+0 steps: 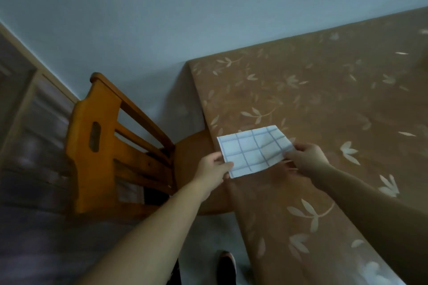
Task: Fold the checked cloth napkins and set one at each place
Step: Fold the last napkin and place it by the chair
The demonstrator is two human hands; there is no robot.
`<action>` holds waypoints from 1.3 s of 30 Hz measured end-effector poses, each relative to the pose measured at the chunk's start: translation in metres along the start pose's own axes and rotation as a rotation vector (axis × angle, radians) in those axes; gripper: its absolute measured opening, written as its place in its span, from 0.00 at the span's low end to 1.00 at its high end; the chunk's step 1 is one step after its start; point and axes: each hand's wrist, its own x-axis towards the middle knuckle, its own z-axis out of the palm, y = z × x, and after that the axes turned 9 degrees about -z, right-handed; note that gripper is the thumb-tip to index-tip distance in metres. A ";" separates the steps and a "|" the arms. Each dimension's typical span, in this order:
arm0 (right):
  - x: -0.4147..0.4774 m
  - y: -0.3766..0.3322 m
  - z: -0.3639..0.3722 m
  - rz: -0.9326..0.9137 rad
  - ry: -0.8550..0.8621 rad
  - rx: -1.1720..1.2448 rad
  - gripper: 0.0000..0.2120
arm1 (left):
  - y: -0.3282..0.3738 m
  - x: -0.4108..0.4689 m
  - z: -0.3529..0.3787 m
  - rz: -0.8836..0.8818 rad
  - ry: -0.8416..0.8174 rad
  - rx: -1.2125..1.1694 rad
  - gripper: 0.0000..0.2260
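Note:
A folded white napkin with a blue check pattern [253, 150] is held flat just over the near left edge of the table [324, 104], which is covered by a brown cloth with pale leaf prints. My left hand [214, 168] pinches the napkin's left end between thumb and fingers. My right hand [305, 154] grips its right end. I cannot tell whether the napkin touches the tablecloth or hovers slightly above it.
A wooden chair [108, 146] stands pushed toward the table's left side, its seat partly under the edge. A pale wall runs behind the table. A foot in a dark shoe [227, 266] shows on the floor below.

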 end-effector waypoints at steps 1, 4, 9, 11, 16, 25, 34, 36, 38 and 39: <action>0.009 -0.003 0.004 0.002 0.006 -0.005 0.04 | 0.007 0.012 -0.005 0.023 0.032 0.006 0.10; 0.034 -0.011 0.015 -0.001 0.031 0.014 0.03 | 0.024 0.043 -0.016 0.086 0.099 0.072 0.18; 0.062 -0.005 0.026 0.055 0.056 -0.025 0.03 | 0.025 0.075 -0.022 0.116 0.129 0.315 0.26; 0.067 0.000 0.028 0.064 0.048 -0.058 0.04 | 0.025 0.078 -0.020 0.132 0.144 0.380 0.27; 0.071 0.002 0.027 0.049 0.062 -0.121 0.04 | 0.029 0.071 -0.015 0.193 0.216 0.489 0.30; 0.057 0.000 0.021 -0.032 0.129 -0.250 0.11 | 0.025 0.058 -0.019 0.249 0.318 0.711 0.27; -0.004 -0.023 -0.027 -0.345 0.001 -0.668 0.23 | 0.048 -0.009 -0.005 0.372 0.359 1.034 0.26; -0.028 -0.021 -0.045 -0.379 -0.013 -0.727 0.25 | 0.046 -0.040 0.006 0.389 0.381 1.076 0.25; -0.057 -0.017 -0.063 -0.441 -0.033 -0.816 0.26 | 0.038 -0.077 0.017 0.389 0.420 1.096 0.25; -0.073 -0.014 -0.072 -0.480 -0.045 -0.870 0.27 | 0.031 -0.097 0.022 0.375 0.438 1.099 0.26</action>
